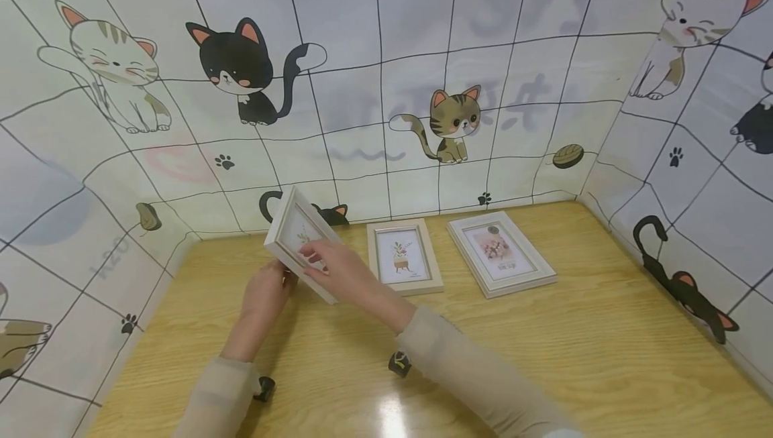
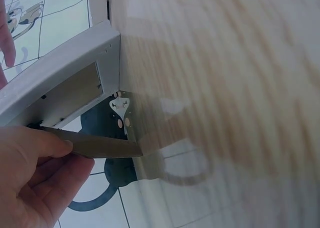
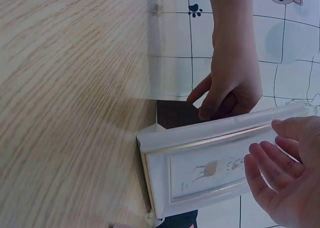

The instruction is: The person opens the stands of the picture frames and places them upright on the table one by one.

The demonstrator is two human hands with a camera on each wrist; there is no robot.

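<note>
A white picture frame (image 1: 280, 233) with a plant print stands tilted at the back left of the table. Behind it, my left hand (image 1: 266, 294) pinches the dark support flap (image 2: 107, 145) on the frame's back between thumb and fingers, as the left wrist view shows. My right hand (image 1: 344, 274) is at the front of this frame. Its fingers are loosely bent and its thumb lies at the frame's edge in the right wrist view; whether it touches the frame I cannot tell.
Right of my hands, a cream frame (image 1: 439, 280) with a potted-plant print and a white frame (image 1: 531, 277) with a pink flower print rest on the wood-grain table (image 1: 604, 351). A cat-patterned wall covering (image 1: 356, 109) rises behind and at both sides.
</note>
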